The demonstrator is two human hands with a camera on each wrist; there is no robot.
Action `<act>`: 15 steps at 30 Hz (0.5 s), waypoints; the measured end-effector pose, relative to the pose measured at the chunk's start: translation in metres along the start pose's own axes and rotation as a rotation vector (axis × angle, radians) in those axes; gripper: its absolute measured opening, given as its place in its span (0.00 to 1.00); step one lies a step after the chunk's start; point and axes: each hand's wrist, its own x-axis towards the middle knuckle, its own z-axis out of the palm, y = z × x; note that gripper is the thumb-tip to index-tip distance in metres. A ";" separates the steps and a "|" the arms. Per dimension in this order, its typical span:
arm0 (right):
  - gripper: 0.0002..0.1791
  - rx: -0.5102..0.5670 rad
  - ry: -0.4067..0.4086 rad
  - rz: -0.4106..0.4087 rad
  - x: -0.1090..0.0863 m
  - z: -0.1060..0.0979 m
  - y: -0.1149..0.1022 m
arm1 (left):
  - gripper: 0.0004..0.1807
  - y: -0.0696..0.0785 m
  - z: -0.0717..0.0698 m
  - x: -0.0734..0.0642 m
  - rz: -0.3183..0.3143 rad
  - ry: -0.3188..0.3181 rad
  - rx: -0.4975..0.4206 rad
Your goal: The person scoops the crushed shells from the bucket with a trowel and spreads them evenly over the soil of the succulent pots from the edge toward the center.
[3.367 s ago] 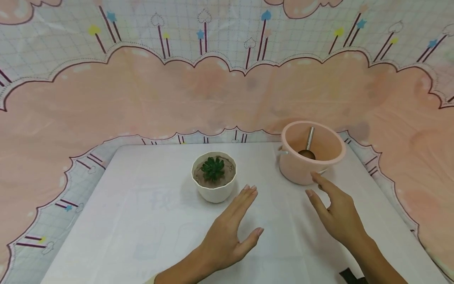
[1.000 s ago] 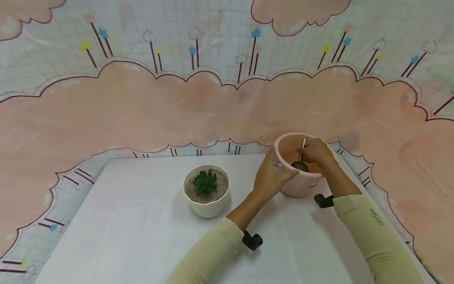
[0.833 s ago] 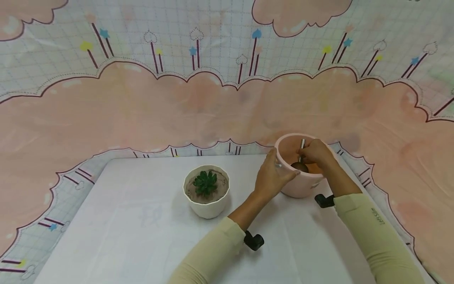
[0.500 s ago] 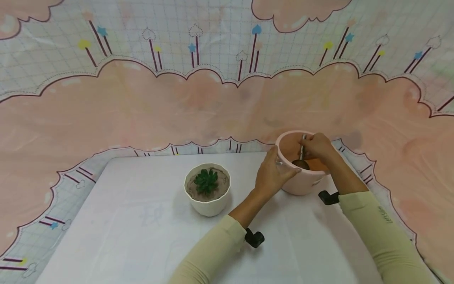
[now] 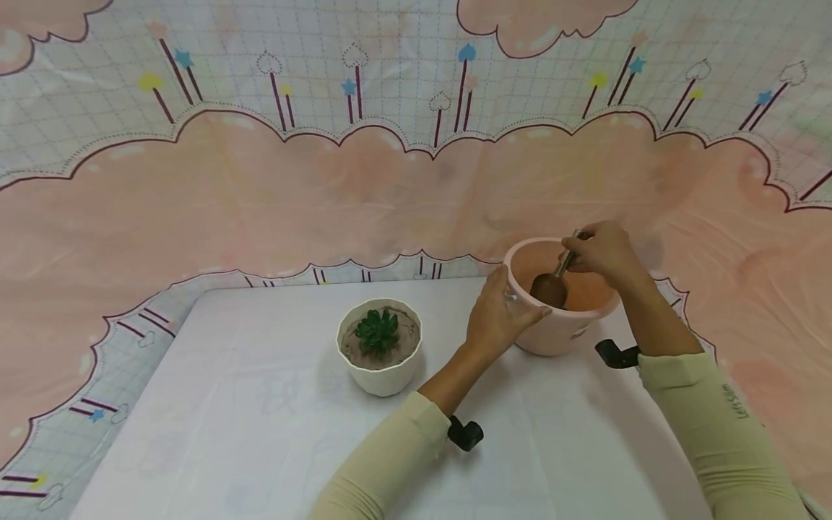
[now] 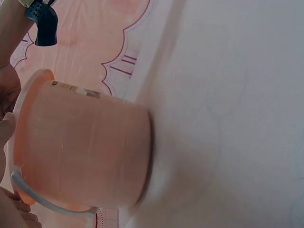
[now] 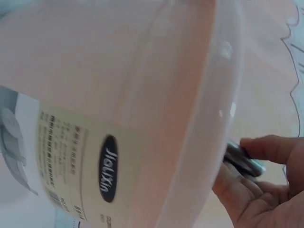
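A pink plastic bucket (image 5: 549,336) stands upright at the back right of the white table. My left hand (image 5: 495,322) grips its rim on the near left side, the thumb along the front. Just above the far right rim, my right hand (image 5: 606,253) pinches the metal handle of a ladle (image 5: 549,290). The ladle's round, brownish bowl is inside the bucket near its mouth, tilted; whether it contains anything I cannot tell. In the right wrist view the handle end (image 7: 247,161) shows between thumb and fingers, while the bucket wall hides the rest.
A small succulent (image 5: 377,331) grows in a white pot (image 5: 383,377) left of the bucket. The bucket's pale carrying handle (image 6: 47,202) hangs down its side. Behind the white table (image 5: 260,404) hangs a patterned pink cloth (image 5: 325,195).
From reaching apart, the left hand has come to the bucket's rim and the right to the ladle. In the last half second, the right hand has lifted the ladle up and rightward, tilting it.
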 end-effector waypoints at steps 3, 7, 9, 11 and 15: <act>0.25 0.007 0.092 -0.014 0.000 -0.005 0.000 | 0.57 0.000 0.001 0.001 0.009 0.003 0.005; 0.22 -0.010 0.206 -0.026 0.003 -0.008 0.005 | 0.56 -0.002 0.002 0.002 0.022 0.013 0.009; 0.20 -0.038 0.257 -0.026 0.003 -0.008 0.008 | 0.56 -0.002 0.002 0.002 0.026 0.020 0.006; 0.19 -0.102 0.306 -0.027 0.004 -0.007 0.012 | 0.56 -0.002 0.001 0.002 0.034 0.026 0.007; 0.18 -0.226 0.358 -0.029 0.005 -0.002 0.020 | 0.55 -0.002 0.001 0.004 0.057 0.042 0.034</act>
